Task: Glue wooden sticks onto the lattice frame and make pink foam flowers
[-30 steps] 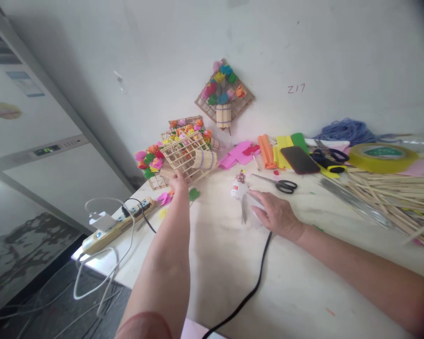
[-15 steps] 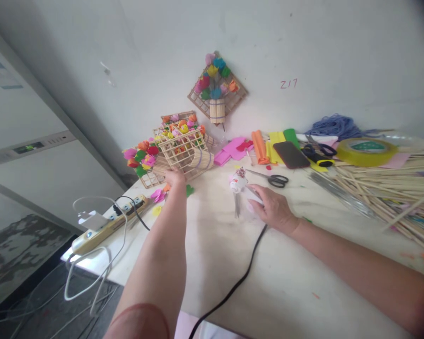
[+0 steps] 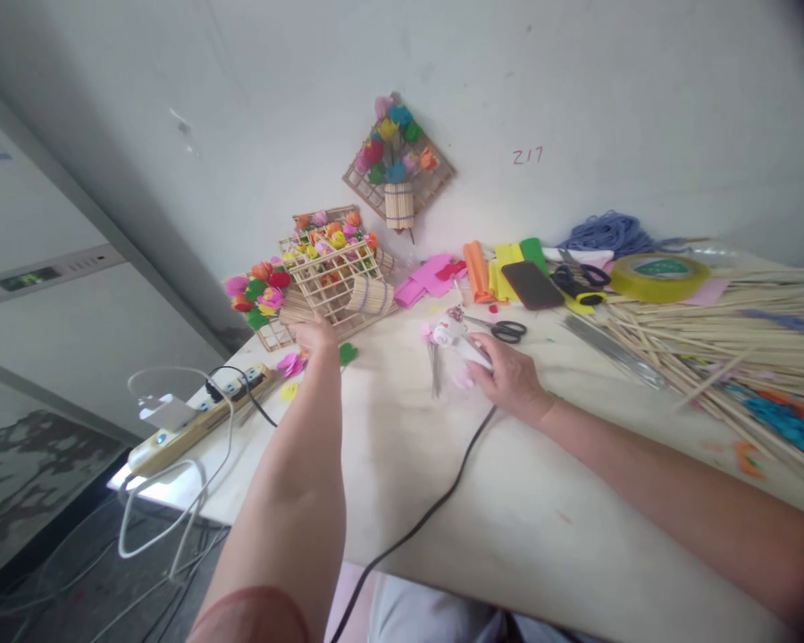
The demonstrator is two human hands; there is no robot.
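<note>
My right hand [image 3: 510, 375] is closed around the handle of a white glue gun [image 3: 450, 332], whose thin metal stand legs point down to the table. A black cord [image 3: 435, 509] runs from below that hand to the table's front edge. My left hand [image 3: 316, 336] is at the lower edge of a wooden stick lattice panel [image 3: 331, 284] with colourful paper flowers and a stick bundle [image 3: 372, 296]; its fingertips are partly hidden, and it appears to grip the panel. Another bunch of paper flowers [image 3: 261, 290] stands just left of it.
Scissors [image 3: 509, 331], a phone [image 3: 532, 285], folded coloured paper [image 3: 477, 272], yellow tape [image 3: 657, 279] and loose sticks [image 3: 730, 313] lie along the back and right. A power strip [image 3: 201, 420] with cables sits on the left edge. A finished flower lattice [image 3: 435, 183] hangs on the wall.
The view has shifted a little, so everything sits slightly further left. More of the glue gun's handle shows in my right hand. My left hand stays at the lattice panel.
</note>
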